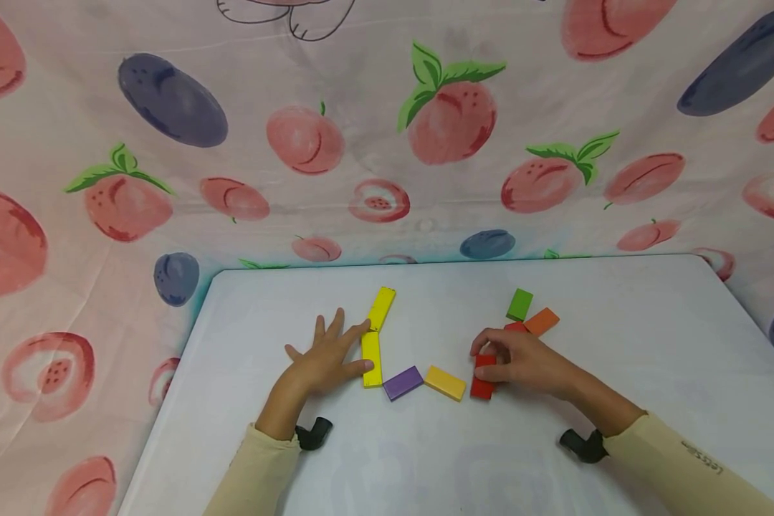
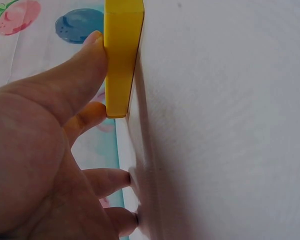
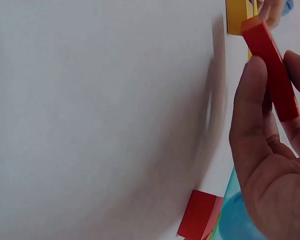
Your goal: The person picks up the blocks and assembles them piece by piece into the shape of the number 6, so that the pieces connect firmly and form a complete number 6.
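Observation:
My right hand [image 1: 527,364] pinches a red block [image 1: 483,383] between thumb and fingers. In the right wrist view this red block [image 3: 275,75] is tilted and raised off the white table. My left hand [image 1: 325,362] is spread, its thumb on the lower yellow block [image 1: 371,351] and its index finger at the joint with the upper yellow block [image 1: 382,308]. The left wrist view shows the thumb against the side of a yellow block [image 2: 122,60]. A purple block [image 1: 403,383] and an amber block [image 1: 445,383] lie between the hands.
Beyond the right hand lie a green block [image 1: 519,304], an orange block [image 1: 543,322] and a second red block [image 1: 514,326], partly hidden by that hand. A fruit-printed cloth [image 1: 426,193] hangs behind the white table [image 1: 426,459]. Black wrist-camera mounts [image 1: 583,446] stick out by both sleeves.

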A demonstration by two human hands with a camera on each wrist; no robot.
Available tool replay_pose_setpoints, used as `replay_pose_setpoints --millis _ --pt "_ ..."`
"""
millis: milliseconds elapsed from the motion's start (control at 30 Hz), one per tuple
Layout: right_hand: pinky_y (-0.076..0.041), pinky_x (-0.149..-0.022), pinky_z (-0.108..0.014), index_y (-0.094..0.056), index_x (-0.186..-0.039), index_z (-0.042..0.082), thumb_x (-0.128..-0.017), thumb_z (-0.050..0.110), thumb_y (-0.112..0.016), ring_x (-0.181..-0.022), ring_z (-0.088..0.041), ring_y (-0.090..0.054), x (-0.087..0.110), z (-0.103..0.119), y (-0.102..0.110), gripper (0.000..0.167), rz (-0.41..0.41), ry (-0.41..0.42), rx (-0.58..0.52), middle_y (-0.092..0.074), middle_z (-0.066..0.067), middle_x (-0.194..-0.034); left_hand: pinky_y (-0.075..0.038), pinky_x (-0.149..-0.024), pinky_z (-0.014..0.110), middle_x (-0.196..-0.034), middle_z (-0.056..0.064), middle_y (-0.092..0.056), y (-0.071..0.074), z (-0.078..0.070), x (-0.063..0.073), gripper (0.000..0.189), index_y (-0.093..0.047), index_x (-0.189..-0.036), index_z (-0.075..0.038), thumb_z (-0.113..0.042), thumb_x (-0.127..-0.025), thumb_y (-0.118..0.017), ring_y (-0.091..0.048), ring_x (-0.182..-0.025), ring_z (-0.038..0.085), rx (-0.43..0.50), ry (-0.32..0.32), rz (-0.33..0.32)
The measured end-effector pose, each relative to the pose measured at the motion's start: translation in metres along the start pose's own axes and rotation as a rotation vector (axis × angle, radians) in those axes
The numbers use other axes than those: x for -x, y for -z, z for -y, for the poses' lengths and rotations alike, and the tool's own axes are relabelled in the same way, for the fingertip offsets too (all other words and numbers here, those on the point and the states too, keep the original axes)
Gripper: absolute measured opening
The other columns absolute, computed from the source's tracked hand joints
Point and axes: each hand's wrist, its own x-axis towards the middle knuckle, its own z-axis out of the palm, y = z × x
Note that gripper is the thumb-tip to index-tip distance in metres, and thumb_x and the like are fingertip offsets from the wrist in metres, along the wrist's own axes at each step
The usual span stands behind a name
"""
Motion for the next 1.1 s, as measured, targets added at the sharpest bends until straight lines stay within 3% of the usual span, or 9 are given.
replay_pose_setpoints --millis 367,700,833,1100 --pt "-0.059 -0.076 -0.029 -0.069 -0.119 0.015 -0.094 0.022 -0.074 -0.092 -0.020 -0.065 0.005 0.000 -0.002 0.027 0.129 -0.042 -0.099 -0.067 -0.004 -0.100 0.010 -0.098 0.092 -0.174 0.011 0.000 0.000 -0.001 0.000 0.073 -0.034 -0.159 -0.040 -0.048 -0.095 -0.068 0.011 -0.157 0.045 0.003 0.003 0.003" --pt "-0.062 -0.075 -0.033 -0.066 -0.115 0.007 -0.089 0.017 -0.079 -0.082 -0.021 -0.069 0.012 0.002 -0.006 0.030 0.167 -0.097 -0.163 -0.068 -0.006 -0.094 0.010 -0.098 0.092 -0.174 0.011 0.000 -0.001 0.000 -0.001 0.073 -0.034 -0.159 -0.040 -0.048 -0.095 -0.068 0.012 -0.157 0.045 -0.005 0.004 0.002" --pt "-0.061 -0.073 -0.034 -0.067 -0.112 0.008 -0.086 0.020 -0.082 -0.077 -0.021 -0.069 0.014 0.004 -0.007 0.032 0.174 -0.114 -0.138 -0.071 -0.004 -0.089 0.010 -0.098 0.092 -0.174 0.011 0.000 -0.001 -0.001 -0.002 0.073 -0.034 -0.159 -0.040 -0.048 -0.094 -0.069 0.012 -0.157 0.045 -0.004 0.007 0.002" --pt "-0.056 -0.073 -0.032 -0.071 -0.104 0.015 -0.082 0.024 -0.086 -0.084 -0.018 -0.063 0.016 0.004 -0.010 0.028 0.151 -0.110 -0.017 -0.070 0.001 -0.086 0.011 -0.098 0.091 -0.174 0.011 0.000 -0.001 -0.001 -0.002 0.073 -0.035 -0.159 -0.040 -0.048 -0.094 -0.069 0.013 -0.157 0.045 0.002 0.010 0.002"
